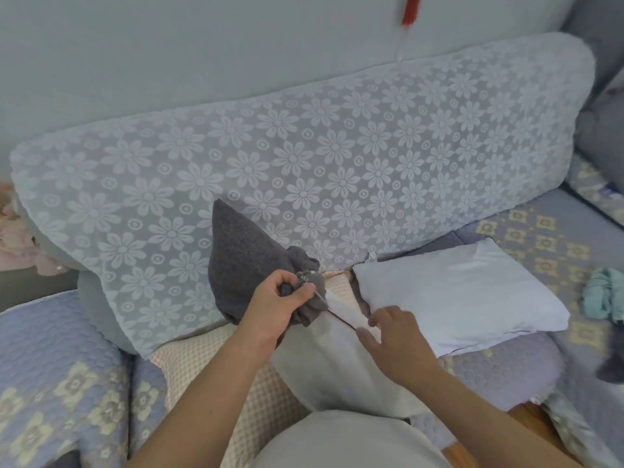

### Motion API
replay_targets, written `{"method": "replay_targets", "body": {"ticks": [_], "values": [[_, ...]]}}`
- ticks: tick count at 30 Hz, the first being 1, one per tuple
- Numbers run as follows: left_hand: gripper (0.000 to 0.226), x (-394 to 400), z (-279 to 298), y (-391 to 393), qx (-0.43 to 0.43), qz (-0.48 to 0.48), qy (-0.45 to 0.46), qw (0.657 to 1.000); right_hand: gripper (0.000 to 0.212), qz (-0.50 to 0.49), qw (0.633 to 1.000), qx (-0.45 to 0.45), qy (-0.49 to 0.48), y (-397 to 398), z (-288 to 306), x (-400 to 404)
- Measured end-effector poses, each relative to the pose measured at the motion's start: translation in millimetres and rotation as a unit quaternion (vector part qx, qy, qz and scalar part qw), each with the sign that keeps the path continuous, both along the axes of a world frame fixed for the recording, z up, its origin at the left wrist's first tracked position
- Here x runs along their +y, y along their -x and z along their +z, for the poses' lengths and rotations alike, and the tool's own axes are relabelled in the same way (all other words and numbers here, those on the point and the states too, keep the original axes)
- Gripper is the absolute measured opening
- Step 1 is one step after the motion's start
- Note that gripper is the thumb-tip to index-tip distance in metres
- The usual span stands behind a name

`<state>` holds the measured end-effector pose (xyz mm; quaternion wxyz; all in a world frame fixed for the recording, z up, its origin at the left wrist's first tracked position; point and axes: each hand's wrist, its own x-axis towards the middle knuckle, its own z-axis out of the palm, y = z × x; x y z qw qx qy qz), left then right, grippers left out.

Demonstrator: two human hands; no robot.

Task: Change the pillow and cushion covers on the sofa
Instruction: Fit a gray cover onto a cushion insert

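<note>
my left hand point(282, 300) has its grip closed round the bunched mouth of the dark grey knitted cushion cover point(241, 256), held up against the floral lace-covered sofa backrest point(337, 157). my right hand point(393, 336) rests with fingers relaxed on the cream fabric cover point(341, 359) along its dark zip line. the bare white pillow insert point(462, 292) lies just beside it on the seat. judgement: early stage; the insert is uncovered and fitting remains.

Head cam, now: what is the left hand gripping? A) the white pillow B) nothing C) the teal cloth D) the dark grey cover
D: the left hand has its fingers curled round a bunched part of the dark grey cover, while the white pillow lies apart on the sofa seat and the teal cloth sits far right.
</note>
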<state>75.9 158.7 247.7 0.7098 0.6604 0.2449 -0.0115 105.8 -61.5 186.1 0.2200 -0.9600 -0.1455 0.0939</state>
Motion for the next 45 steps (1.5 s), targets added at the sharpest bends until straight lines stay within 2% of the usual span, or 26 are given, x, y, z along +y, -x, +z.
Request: {"method": "replay_targets", "body": {"ticks": [2, 3, 4, 5, 6, 8, 9, 12, 14, 16, 18, 20, 23, 26, 29, 32, 34, 37, 39, 41, 43, 45], "values": [[0.017, -7, -1, -2, 0.005, -0.054, -0.024, 0.998, 0.083, -0.033, 0.976, 0.188, 0.102, 17, -10, -45], [0.020, -10, -4, -3, 0.011, -0.075, -0.043, 0.996, 0.099, -0.046, 0.953, 0.279, 0.109, 30, -15, -63], [0.022, -13, -8, -3, 0.017, -0.094, -0.068, 0.993, 0.104, -0.062, 0.933, 0.341, 0.093, 44, -20, -74], [0.024, -16, -11, -4, 0.019, -0.116, -0.096, 0.988, 0.096, -0.093, 0.922, 0.372, 0.059, 54, -29, -81], [0.027, -18, -13, -4, 0.017, -0.139, -0.123, 0.983, 0.075, -0.141, 0.916, 0.375, 0.003, 62, -33, -84], [0.034, -22, -17, -3, 0.009, -0.182, -0.163, 0.970, 0.023, -0.254, 0.920, 0.287, -0.081, 64, -39, -85], [0.038, -22, -17, -2, 0.005, -0.196, -0.178, 0.964, 0.012, -0.293, 0.924, 0.223, -0.105, 59, -36, -85], [0.038, -20, -3, 1, -0.011, -0.189, -0.199, 0.961, 0.026, -0.304, 0.922, 0.084, -0.225, 36, 7, -69], [0.026, -16, 12, 3, -0.031, -0.151, -0.157, 0.976, 0.030, -0.232, 0.921, 0.033, -0.311, 21, 42, -44], [0.013, -13, 28, 8, -0.054, -0.122, -0.124, 0.983, 0.026, -0.141, 0.924, 0.020, -0.354, 10, 69, -15], [0.010, -8, 36, 15, -0.076, -0.090, -0.110, 0.987, 0.023, -0.055, 0.939, -0.010, -0.339, 1, 82, 14], [0.018, 1, 40, 22, -0.090, -0.054, -0.099, 0.990, 0.010, 0.008, 0.954, -0.031, -0.299, -7, 81, 38], [0.022, 15, 42, 31, -0.088, -0.040, -0.086, 0.992, 0.022, 0.090, 0.965, -0.085, -0.231, -9, 70, 64], [0.023, 25, 42, 40, -0.086, -0.011, -0.056, 0.995, 0.022, 0.115, 0.965, -0.120, -0.201, -12, 67, 83], [0.026, 32, 42, 45, -0.084, 0.004, -0.037, 0.996, 0.017, 0.142, 0.969, -0.096, -0.177, -13, 67, 95], [0.025, 33, 42, 47, -0.073, 0.021, -0.009, 0.997, 0.022, 0.124, 0.964, -0.031, -0.233, -4, 73, 100], [0.023, 32, 41, 46, -0.065, 0.038, -0.002, 0.997, 0.017, 0.118, 0.961, -0.030, -0.247, 2, 74, 103], [0.016, 33, 42, 46, -0.063, 0.050, -0.014, 0.997, 0.028, 0.149, 0.961, -0.032, -0.232, 4, 73, 105], [0.015, 33, 43, 47, -0.066, 0.038, -0.035, 0.996, 0.020, 0.153, 0.959, 0.005, -0.237, 1, 75, 104], [0.014, 32, 44, 49, -0.068, 0.011, -0.063, 0.996, 0.021, 0.154, 0.957, 0.043, -0.240, -5, 77, 102], [0.014, 32, 44, 51, -0.063, -0.016, -0.082, 0.995, 0.016, 0.121, 0.955, 0.075, -0.258, -9, 80, 100], [0.017, 32, 44, 52, -0.052, -0.041, -0.108, 0.992, 0.007, 0.052, 0.933, 0.118, -0.337, -7, 85, 99]]}}
